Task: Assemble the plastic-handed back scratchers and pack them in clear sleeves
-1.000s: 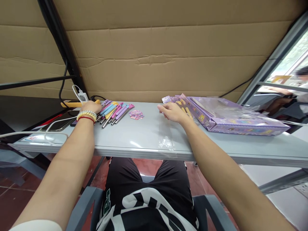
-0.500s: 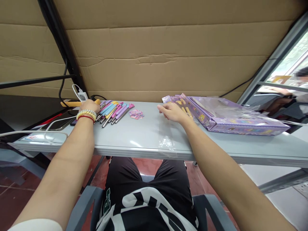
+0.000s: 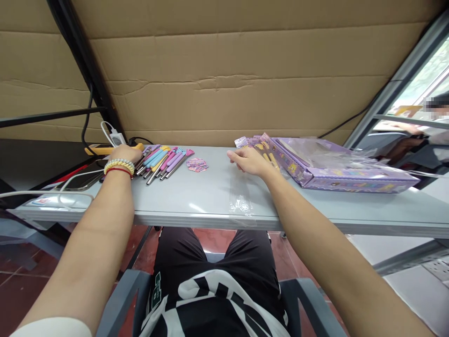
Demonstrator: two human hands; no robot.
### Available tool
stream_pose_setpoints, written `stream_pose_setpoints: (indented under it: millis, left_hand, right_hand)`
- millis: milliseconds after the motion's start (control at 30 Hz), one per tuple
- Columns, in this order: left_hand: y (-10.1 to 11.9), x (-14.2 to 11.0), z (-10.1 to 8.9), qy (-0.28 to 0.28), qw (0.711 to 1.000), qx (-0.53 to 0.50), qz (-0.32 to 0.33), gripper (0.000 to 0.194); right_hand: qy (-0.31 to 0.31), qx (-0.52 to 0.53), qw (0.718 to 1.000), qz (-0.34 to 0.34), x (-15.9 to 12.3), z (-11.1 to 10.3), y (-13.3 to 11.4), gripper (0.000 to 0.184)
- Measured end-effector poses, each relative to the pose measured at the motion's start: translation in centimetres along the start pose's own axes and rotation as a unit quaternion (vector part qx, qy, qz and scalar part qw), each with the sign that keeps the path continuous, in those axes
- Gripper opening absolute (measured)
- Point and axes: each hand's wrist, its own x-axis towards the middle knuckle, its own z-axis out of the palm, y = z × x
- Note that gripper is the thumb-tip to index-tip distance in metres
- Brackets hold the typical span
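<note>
My left hand reaches to the left end of a pile of slim sticks with metal shafts and pastel pink, blue, yellow and purple ends. From behind, its fingers are hidden, so its grip cannot be seen. My right hand rests low over the table with fingers curled in and thumb pointing left; what they hold, if anything, is hidden. Below it a clear plastic bag lies flat to the table's front edge. A small heap of pink printed cards sits between the hands.
At right lies a purple printed box with clear film on top. Yellow-ended pieces in packaging are beside it. A phone, white cable and charger are at left. Cardboard closes the back. Another person sits far right.
The whole view has shifted slightly. Both hands stay in nearly the same places, left by the sticks and right above the bag; the pile and cards look unchanged.
</note>
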Motion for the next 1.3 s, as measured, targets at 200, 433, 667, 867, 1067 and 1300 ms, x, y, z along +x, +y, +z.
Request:
stream_pose_setpoints:
  millis: [200, 433, 667, 867, 1067, 1300]
  left_hand:
    - [0.8, -1.0, -0.8, -0.018, 0.997, 0.032, -0.069, 0.067]
    - [0.7, -1.4, -1.1, 0.005, 0.997, 0.022, -0.068, 0.072]
    - [4.1, -2.6, -0.1, 0.08, 0.994, 0.017, 0.077, 0.041]
    - [10.5, -6.9, 0.5, 0.121, 0.947, -0.033, 0.296, 0.034]
    - [15.5, -8.4, 1.0, 0.012, 0.907, 0.007, 0.422, 0.023]
    - [15.6, -8.3, 5.2, 0.044, 0.905, -0.055, 0.42, 0.028]
  right_hand:
    - [0.0, 0.0, 1.0, 0.001, -0.1, 0.0, -0.1, 0.052]
    - [0.0, 0.003, 1.0, 0.003, -0.1, 0.1, 0.0, 0.052]
    - [0.01, 0.001, 1.0, -0.004, 0.1, 0.1, 0.1, 0.052]
    - [0.037, 0.014, 0.999, -0.007, 0.1, 0.0, -0.1, 0.048]
    - [0.045, 0.01, 0.999, -0.008, 0.0, 0.0, 0.1, 0.05]
    - [0.074, 0.008, 0.997, -0.014, 0.3, 0.0, 0.4, 0.047]
